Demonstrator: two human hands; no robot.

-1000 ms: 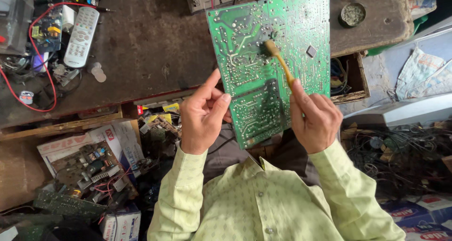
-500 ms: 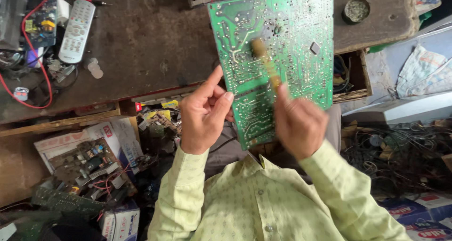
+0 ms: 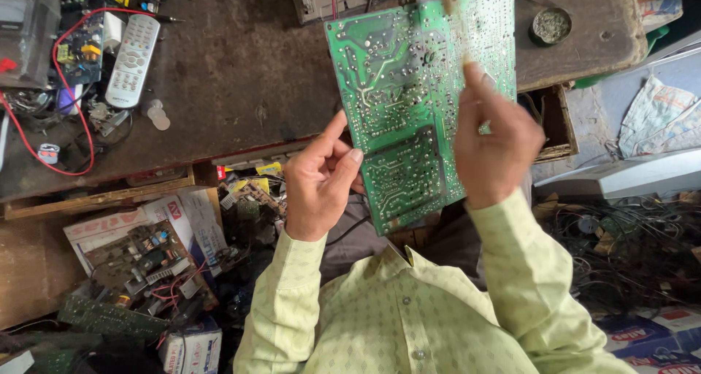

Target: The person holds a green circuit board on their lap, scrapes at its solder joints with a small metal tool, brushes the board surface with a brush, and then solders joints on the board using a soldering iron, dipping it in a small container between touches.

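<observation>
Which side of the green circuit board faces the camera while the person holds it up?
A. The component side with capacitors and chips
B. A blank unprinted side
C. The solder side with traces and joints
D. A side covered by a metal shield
C: the circuit board, its edge held in the left hand, shows light traces and shiny solder joints, with no mounted parts visible.

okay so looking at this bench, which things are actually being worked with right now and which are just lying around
In use:
green circuit board, held at its lower left edge by the left hand
brush, blurred, held against the board by the right hand

Lying about:
white remote control
red wire
round tin
loose boards in a box
tangled cables
</observation>
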